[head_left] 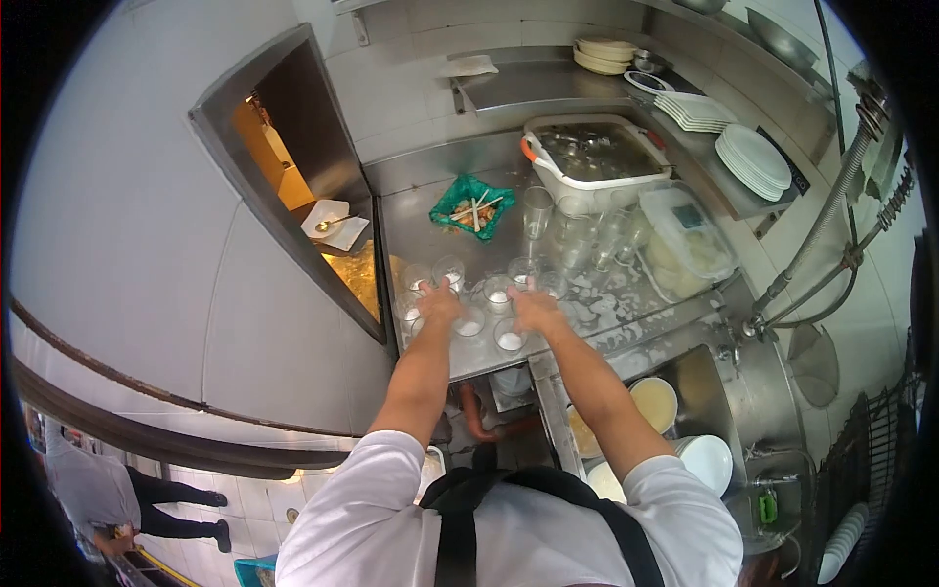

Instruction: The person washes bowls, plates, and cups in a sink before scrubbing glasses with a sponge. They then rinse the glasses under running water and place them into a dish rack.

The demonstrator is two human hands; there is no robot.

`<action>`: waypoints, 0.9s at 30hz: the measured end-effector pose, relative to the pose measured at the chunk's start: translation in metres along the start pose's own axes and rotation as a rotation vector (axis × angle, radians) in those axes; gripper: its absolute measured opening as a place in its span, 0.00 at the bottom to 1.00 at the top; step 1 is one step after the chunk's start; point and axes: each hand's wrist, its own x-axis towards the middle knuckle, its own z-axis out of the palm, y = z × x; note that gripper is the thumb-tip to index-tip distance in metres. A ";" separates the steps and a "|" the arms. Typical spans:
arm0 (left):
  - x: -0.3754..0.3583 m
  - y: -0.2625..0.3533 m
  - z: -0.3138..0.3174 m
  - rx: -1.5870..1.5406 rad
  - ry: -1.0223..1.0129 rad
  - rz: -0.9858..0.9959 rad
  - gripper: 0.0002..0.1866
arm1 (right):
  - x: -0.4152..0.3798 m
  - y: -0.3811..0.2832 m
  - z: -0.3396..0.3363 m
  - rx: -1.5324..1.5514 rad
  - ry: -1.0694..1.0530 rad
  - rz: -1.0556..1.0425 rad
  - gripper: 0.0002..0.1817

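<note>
Several small clear drinking glasses with whitish bottoms, such as one glass point(469, 321), stand close together on the steel counter point(406, 210). My left hand point(439, 303) is at the left cluster, its fingers bent onto the rims of a glass point(449, 269) and its neighbour. My right hand point(535, 309) grips among the glasses on the right, its fingertips at a rear glass point(523, 268) and close to another glass point(497, 291). Both hands partly cover the glasses beneath them, and the exact finger contact is hard to see.
A white tub point(597, 181) of murky water holds submerged items. Beside it are taller glasses point(537, 213) and a lidded clear box point(685, 245). A green bag point(472, 205) contains scraps. Bowls point(706, 462) sit in the sink; a spray hose point(831, 215) hangs right. Another person point(98, 484) stands lower left.
</note>
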 end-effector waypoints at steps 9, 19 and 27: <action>-0.027 0.011 -0.003 -0.071 0.003 -0.127 0.49 | 0.011 -0.009 0.016 0.010 0.046 0.074 0.41; -0.020 0.008 0.013 -0.178 0.171 -0.095 0.26 | 0.002 -0.018 0.003 0.231 0.152 0.180 0.26; -0.006 -0.017 0.028 -0.062 0.252 0.103 0.24 | -0.071 0.011 -0.036 0.365 0.335 0.098 0.31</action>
